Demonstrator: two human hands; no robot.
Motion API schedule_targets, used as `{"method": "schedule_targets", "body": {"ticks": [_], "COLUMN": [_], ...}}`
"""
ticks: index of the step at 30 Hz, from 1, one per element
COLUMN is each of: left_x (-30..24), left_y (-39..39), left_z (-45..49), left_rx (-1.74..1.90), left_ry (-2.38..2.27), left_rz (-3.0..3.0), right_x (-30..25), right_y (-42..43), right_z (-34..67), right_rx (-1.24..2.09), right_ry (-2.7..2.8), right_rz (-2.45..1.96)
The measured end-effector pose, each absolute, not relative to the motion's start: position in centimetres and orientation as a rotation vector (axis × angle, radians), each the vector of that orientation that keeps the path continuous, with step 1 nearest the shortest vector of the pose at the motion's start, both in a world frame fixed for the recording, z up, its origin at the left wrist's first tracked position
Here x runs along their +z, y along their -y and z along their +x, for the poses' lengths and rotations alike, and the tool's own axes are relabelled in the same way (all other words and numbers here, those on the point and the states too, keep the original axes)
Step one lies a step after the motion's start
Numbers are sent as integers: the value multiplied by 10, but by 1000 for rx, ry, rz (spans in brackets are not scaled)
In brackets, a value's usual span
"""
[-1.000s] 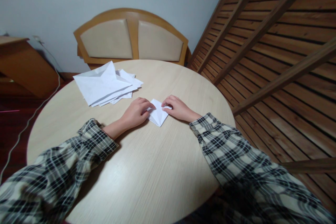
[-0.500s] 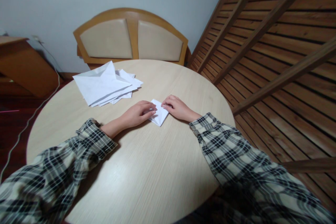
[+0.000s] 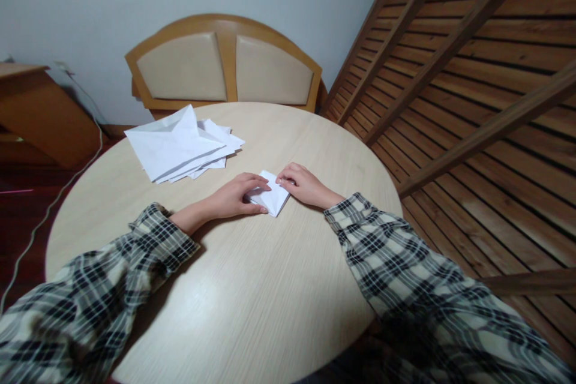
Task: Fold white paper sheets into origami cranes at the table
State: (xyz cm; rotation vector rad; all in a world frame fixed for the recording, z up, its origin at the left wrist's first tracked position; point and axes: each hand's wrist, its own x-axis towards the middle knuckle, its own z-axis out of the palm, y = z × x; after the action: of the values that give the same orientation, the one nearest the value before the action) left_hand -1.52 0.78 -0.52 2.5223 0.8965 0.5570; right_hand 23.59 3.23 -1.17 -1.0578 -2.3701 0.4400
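Observation:
A small folded piece of white paper, with creases across its top, lies flat on the round table between my hands. My left hand rests at its left side, fingers reaching over the paper and thumb spread apart along the near edge. At the upper right edge, my right hand has its thumb and fingers closed on the paper. The fingers partly cover the paper's left and right corners.
A pile of larger folded white sheets lies at the table's back left. Behind the round table stands a padded wooden headboard. Slatted wood rises on the right. A cable runs along the floor at left.
My left thumb has moved down and away from the fingers, to the paper's near edge, baring more of its left part. The right hand stays in place.

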Motion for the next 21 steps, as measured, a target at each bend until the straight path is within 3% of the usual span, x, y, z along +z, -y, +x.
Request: {"method": "schedule_targets", "body": {"ticks": [21], "left_x": [1], "left_y": [-5], "left_z": [-17], "left_rx": [518], "left_ry": [-828], "left_rz": [2544], "right_x": [-10], "right_y": [-30], "right_z": [236], "right_rx": [447], "right_ry": [2376], "right_rz": [-1069]}}
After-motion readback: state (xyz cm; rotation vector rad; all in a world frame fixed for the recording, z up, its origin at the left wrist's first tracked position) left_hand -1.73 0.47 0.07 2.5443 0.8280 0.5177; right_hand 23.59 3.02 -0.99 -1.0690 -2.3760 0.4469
